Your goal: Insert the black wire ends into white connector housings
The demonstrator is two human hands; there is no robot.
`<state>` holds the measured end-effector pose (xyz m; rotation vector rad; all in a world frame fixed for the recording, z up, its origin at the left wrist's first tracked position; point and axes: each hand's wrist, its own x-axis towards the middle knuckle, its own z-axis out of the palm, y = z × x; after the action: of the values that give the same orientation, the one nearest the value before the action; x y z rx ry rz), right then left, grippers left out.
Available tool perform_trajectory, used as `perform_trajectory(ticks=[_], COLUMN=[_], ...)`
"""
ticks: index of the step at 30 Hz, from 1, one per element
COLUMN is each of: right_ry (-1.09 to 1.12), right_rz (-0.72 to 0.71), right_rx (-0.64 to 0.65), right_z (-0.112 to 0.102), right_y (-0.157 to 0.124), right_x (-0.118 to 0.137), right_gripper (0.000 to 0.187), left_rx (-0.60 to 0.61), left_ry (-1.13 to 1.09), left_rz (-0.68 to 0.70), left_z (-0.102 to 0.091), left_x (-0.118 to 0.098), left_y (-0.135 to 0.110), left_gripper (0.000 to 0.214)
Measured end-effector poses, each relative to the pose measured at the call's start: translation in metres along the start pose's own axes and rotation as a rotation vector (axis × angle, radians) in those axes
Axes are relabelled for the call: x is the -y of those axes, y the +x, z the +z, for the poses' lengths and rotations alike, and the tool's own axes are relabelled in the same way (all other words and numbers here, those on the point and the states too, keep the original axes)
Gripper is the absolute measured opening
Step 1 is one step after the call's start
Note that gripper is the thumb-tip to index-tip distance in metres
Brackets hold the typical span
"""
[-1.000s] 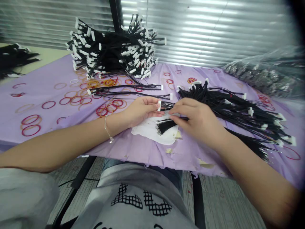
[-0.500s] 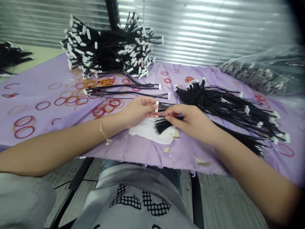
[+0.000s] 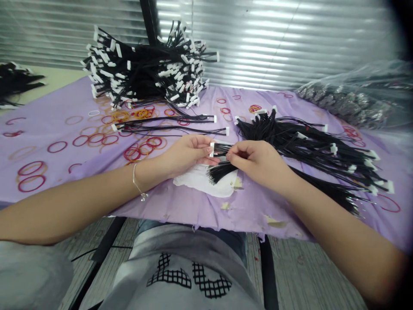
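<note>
Over the purple cloth-covered desk (image 3: 183, 204), the left hand (image 3: 189, 153) pinches a small white plastic connector (image 3: 212, 149), while the right hand (image 3: 254, 160), fingertips pinched at thin black wires (image 3: 220, 147) beside it, might bend one by pushing crookedly.

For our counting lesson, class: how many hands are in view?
2: the left hand, pinching a white connector, and the right hand, at the black wires to its right.

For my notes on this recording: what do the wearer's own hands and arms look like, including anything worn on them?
The left hand and right hand are both ungloved. A thin, silvery bracelet with a small dangling charm circles the left wrist. A loose grey sleeve shows by the left elbow; no sleeve shows on the right.
</note>
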<state>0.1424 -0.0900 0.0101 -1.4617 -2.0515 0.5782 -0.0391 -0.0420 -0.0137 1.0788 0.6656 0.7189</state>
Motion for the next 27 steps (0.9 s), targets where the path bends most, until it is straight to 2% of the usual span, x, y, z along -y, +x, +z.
perform_trajectory(ticks=[5, 14, 27], right_ry=[0.041, 0.008, -0.079], right_rz=[0.03, -0.045, -0.126], right_rx=[0.006, -0.074, -0.109], right_z=[0.0006, 0.0033, 0.0048], right_y=[0.0011, 0.0013, -0.0002], right_x=[-0.0012, -0.003, -0.0051], right_gripper=[0.011, 0.01, 0.01], left_rx=[0.053, 0.004, 0.002], left_ry=[0.029, 0.057, 0.072], left_rz=[0.026, 0.024, 0.01], left_z=[-0.0022, 0.0029, -0.0001], left_x=[0.0018, -0.0028, -0.0007], left_y=[-0.0005, -0.0033, -0.0011], left_gripper=[0.007, 0.006, 0.007])
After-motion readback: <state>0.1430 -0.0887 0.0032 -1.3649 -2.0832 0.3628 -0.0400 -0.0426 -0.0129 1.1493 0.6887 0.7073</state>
